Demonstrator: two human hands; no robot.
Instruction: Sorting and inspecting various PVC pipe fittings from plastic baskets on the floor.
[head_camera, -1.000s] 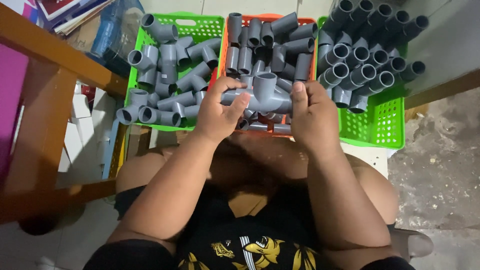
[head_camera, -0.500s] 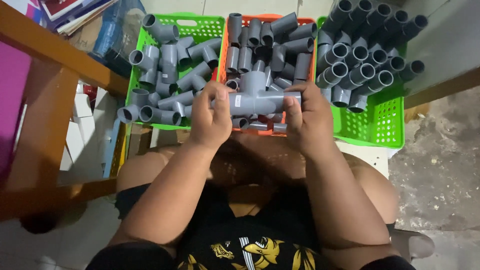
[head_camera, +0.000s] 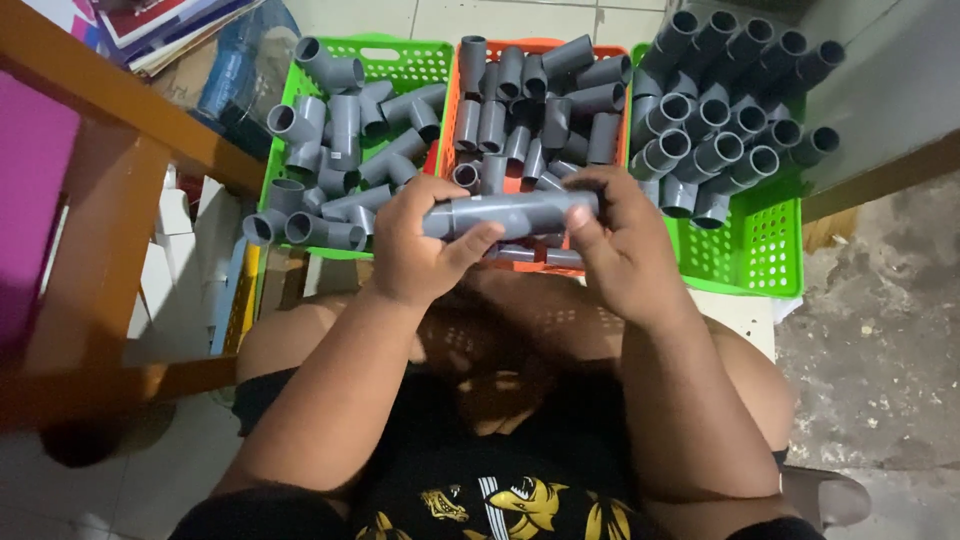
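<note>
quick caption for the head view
Both hands, left hand and right hand, hold a grey pipe assembly above three baskets.

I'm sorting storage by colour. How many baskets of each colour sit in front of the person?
Green baskets: 2, the left green basket and the right green basket
Orange baskets: 1, the orange basket between them
Total: 3 baskets, all holding grey pipe fittings.
</note>
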